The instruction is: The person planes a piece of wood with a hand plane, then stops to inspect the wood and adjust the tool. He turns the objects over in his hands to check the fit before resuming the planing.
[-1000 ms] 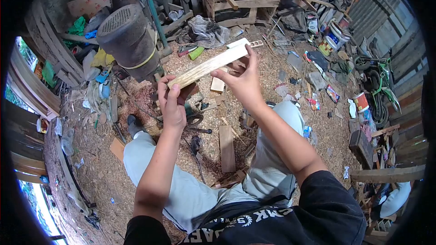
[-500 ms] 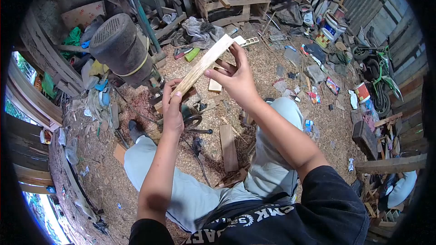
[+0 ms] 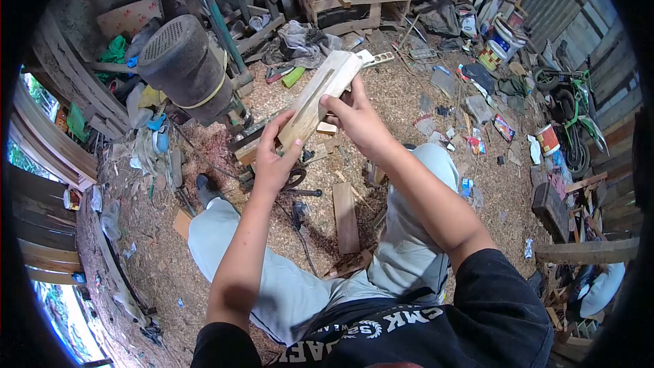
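A short, pale block of wood [image 3: 331, 88] is held up at a slant in front of me, with a long dark groove or mark along its face. My left hand [image 3: 278, 160] grips the lower end, thumb on the near edge. Nearer the upper end, my right hand [image 3: 360, 117] is closed on the right edge, its thumb on the wood and its other fingers partly hidden behind. Below and behind the block, partly covered by it and my hand, is a machine with a handwheel [image 3: 294, 178]. A flat board [image 3: 345, 218] lies on the ground between my legs.
A dark cylinder with a perforated end [image 3: 182, 71], perhaps a motor, stands at left. Wood shavings cover the floor. A small green motorbike [image 3: 575, 119], buckets [image 3: 492, 54] and litter lie at right. A wooden frame [image 3: 361, 3] stands at the back.
The block has turned in my hands, so its broad grooved face now shows instead of a narrow side. My left hand has shifted slightly right.
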Tool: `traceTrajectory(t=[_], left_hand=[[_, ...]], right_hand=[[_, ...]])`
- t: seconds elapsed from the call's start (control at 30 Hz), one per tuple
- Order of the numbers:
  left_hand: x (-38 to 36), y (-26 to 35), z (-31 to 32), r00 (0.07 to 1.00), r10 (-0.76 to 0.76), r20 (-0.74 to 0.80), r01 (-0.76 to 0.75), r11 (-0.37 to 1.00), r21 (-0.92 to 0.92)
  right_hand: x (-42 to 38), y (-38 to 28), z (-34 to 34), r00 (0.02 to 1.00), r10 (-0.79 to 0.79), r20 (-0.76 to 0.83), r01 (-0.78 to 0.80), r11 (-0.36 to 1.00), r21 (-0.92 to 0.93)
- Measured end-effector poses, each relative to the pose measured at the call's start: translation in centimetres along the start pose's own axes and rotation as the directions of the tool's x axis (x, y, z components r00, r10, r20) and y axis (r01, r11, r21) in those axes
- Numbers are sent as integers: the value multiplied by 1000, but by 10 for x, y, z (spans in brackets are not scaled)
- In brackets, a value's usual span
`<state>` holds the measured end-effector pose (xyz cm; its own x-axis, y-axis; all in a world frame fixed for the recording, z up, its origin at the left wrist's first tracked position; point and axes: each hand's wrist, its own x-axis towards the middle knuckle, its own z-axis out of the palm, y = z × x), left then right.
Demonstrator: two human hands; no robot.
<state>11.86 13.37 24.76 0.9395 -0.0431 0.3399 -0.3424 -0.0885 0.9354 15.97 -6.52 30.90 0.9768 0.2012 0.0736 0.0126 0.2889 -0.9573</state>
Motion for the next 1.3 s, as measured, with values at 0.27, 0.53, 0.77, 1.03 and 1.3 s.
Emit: traceTrajectory(t=[0.27,0.53,0.77,1.03,1.3], left_hand=[[-3,6,9,997,14,72,-22,993,113],[-1,38,13,988,-36,152,-29,914,404],[15,4,8,994,-68,82,61,995,79],[5,15,25,967,-129,221,163,977,-140],[-5,30,32,955,-62,291,131,966,-222]], right_hand=[[5,14,-9,995,-90,36,93,991,-94],[9,17,-7,969,-248,-14,237,942,-237],[9,7,-8,975,-131,-181,101,981,-169],[7,1,-16,973,156,-169,-98,945,313],[7,6,-18,940,303,-155,-239,912,334]])
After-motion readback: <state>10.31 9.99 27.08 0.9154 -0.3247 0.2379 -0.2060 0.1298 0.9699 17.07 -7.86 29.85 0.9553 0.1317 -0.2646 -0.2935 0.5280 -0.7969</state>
